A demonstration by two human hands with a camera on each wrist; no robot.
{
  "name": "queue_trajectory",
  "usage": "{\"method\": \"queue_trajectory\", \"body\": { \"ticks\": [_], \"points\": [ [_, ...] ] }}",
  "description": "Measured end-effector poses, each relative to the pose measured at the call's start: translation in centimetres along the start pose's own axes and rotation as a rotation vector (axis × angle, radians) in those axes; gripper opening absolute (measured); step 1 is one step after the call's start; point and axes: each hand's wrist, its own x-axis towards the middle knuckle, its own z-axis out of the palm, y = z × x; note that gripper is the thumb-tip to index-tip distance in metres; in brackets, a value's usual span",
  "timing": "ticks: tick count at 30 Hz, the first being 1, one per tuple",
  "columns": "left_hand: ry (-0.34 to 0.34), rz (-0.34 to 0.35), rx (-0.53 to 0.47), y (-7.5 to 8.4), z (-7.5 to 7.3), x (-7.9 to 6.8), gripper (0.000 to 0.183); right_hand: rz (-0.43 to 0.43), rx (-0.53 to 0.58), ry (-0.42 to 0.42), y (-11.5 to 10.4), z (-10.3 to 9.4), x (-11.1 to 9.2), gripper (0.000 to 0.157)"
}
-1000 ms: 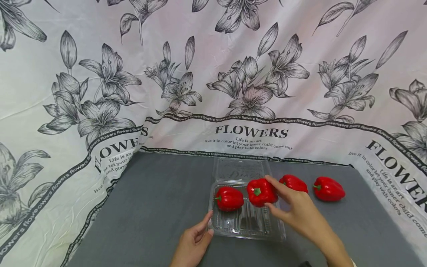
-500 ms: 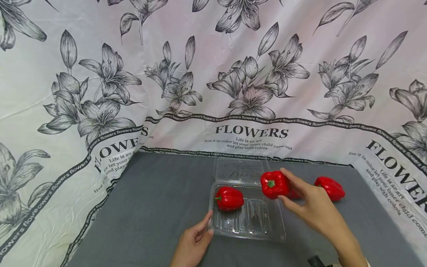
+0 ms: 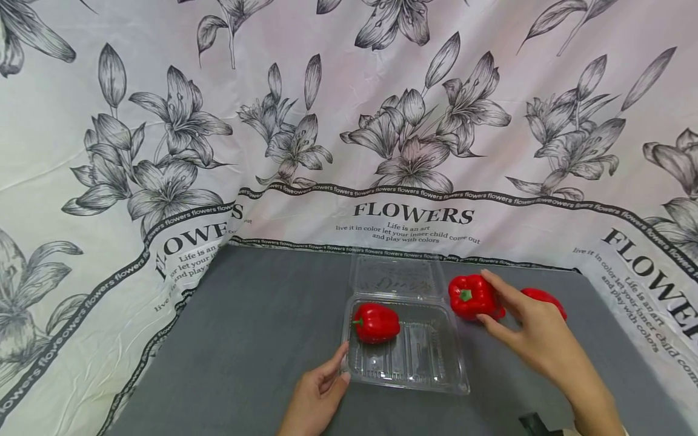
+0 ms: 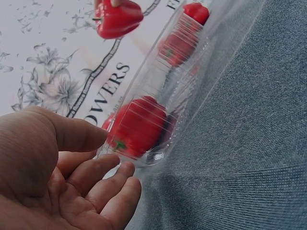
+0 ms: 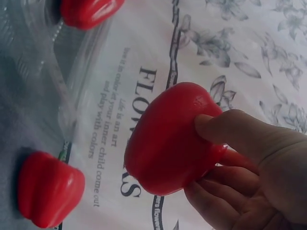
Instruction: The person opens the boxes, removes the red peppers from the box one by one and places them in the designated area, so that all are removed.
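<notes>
– how many peppers do we count?
– four in the left wrist view: a held pepper (image 4: 117, 21), a boxed pepper (image 4: 139, 127) inside one clear tray (image 3: 414, 357), and two loose peppers (image 4: 178, 49) beyond it.
– and hands?
– two. we see the right hand (image 3: 542, 339) pinching the held pepper between thumb and fingers, in the air just right of the tray. the left hand (image 3: 315, 393) pinches the tray's near left edge.
– does the head view give us all four?
– three clearly; red peeks out behind the held pepper, too covered for us to separate. but there we see the whole lid (image 3: 395, 275), folded back, and the held pepper's green stem.
– what about the right wrist view?
– it shows us three peppers, and the held one's smooth side under the thumb.
</notes>
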Motion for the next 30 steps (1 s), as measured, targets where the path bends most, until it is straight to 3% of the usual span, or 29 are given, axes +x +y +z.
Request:
{"method": "queue_trajectory", "body": {
  "ticks": [9,21,30],
  "points": [
    [0.010,0.002,0.008,0.1,0.1,0.1,0.050,-0.016,-0.051,0.006,1.3,-0.4,-0.6,0.082],
    [0.002,0.001,0.020,0.1,-0.1,0.0,0.049,0.036,-0.057,-0.083,2.3,-0.6,-1.7,0.078],
    [-0.003,-0.002,0.015,-0.1,-0.2,-0.1,0.050,0.101,-0.039,-0.200,2.8,-0.4,-2.4,0.080]
  ]
}}
